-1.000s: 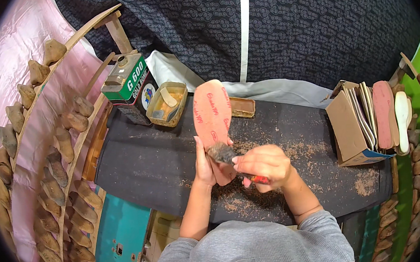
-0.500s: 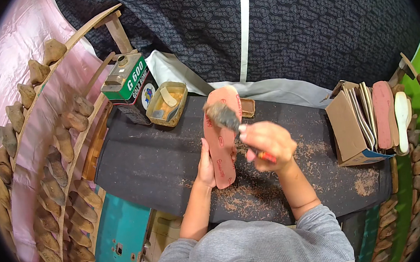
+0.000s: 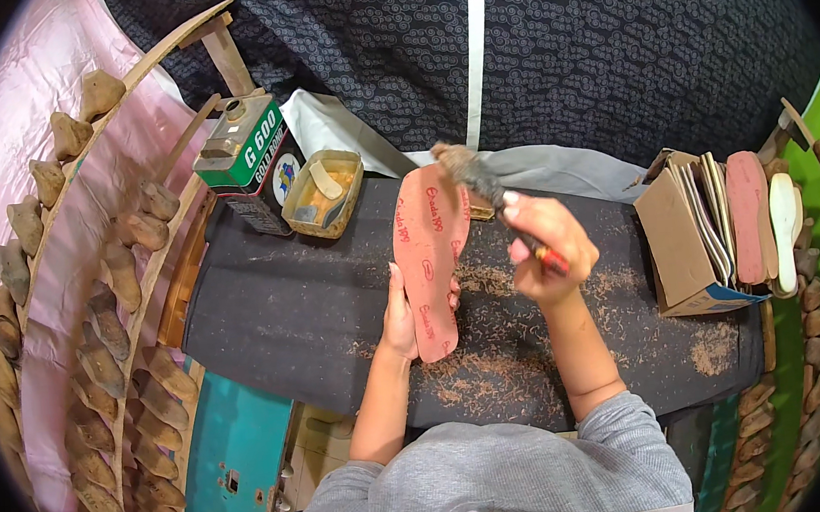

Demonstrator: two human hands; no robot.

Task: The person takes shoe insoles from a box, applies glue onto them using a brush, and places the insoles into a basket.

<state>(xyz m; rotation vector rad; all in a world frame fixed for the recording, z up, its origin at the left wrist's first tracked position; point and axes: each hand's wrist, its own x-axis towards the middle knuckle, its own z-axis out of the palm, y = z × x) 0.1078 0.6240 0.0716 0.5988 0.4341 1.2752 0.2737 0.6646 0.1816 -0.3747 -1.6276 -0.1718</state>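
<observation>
A clean-looking insole (image 3: 426, 245) is gripped in the left hand (image 3: 399, 325), a brush (image 3: 473, 170) in the right hand (image 3: 553, 248), fingers curled round each, uncleared shavings (image 3: 484, 376) beneath them.

A sole (image 3: 430, 264) in the left hand (image 3: 398, 320) and a brush (image 3: 469, 168) in the right hand (image 3: 555, 243) are over the table (image 3: 279, 316). A can (image 3: 246, 168) and a tub (image 3: 356, 194) sit on its back left, a box (image 3: 673, 248) on its right end. A curtain (image 3: 645, 40) is behind it, racks (image 3: 178, 39) on both sides.

Smooth, matt pink insole (image 3: 429, 245) — painted metal can (image 3: 251, 166) — matt cardboard box (image 3: 674, 245).
</observation>
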